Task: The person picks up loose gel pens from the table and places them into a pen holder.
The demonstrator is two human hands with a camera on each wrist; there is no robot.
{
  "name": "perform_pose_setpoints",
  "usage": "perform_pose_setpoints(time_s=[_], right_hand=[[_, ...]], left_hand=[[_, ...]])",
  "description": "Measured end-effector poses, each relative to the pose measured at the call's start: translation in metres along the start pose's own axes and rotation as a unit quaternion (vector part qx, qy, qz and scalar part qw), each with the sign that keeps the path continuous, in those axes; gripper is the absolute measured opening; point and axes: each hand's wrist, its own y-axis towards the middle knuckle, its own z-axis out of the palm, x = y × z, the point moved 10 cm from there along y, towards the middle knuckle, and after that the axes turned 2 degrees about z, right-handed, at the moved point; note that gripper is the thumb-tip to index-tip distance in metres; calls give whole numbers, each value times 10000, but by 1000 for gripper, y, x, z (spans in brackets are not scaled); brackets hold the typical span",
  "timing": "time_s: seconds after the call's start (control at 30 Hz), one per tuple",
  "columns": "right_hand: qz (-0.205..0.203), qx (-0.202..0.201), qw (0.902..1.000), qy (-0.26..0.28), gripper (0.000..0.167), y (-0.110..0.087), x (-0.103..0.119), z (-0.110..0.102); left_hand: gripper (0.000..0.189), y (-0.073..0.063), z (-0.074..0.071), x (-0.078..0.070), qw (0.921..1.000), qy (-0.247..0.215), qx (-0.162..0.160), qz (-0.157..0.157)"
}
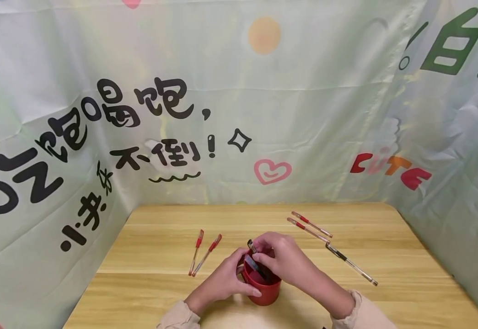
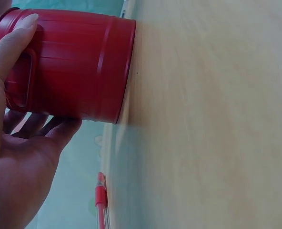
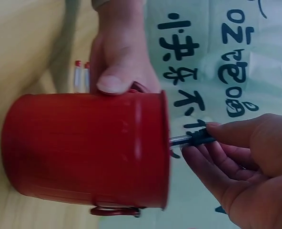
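Observation:
A small red bucket point(image 1: 265, 294) with side handles stands on the table. My left hand point(image 1: 225, 279) grips it from the left; in the left wrist view the thumb lies over the side near a handle and the fingers point(image 2: 60, 133) reach round beneath. Above the mouth, my right hand point(image 1: 285, 257) pinches a black-capped pen point(image 3: 200, 137) between thumb and fingertips. The pen's clear end passes into the bucket, where the rim hides it. Another dark, slim item point(image 1: 255, 265) leans inside the bucket; its kind is unclear.
Two red pens point(image 1: 212, 249) lie left of the bucket. Two more red pens point(image 1: 309, 230) and a black pen point(image 1: 347, 260) lie to the right on the wooden table point(image 1: 148, 256). Printed cloth point(image 1: 321, 114) hangs behind and along both sides.

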Motion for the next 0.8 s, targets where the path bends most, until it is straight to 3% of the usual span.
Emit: perform_pose_setpoints(time_s=[0.2,0.8], right_hand=[[60,286,9994,-172,13,-1,-6,15],[-283,819,9926,-856,9,-3,-7,36]], left_hand=[[76,0,0,1,10000,-18,19,-6],[89,0,-1,2,9997,204,-83,-104]])
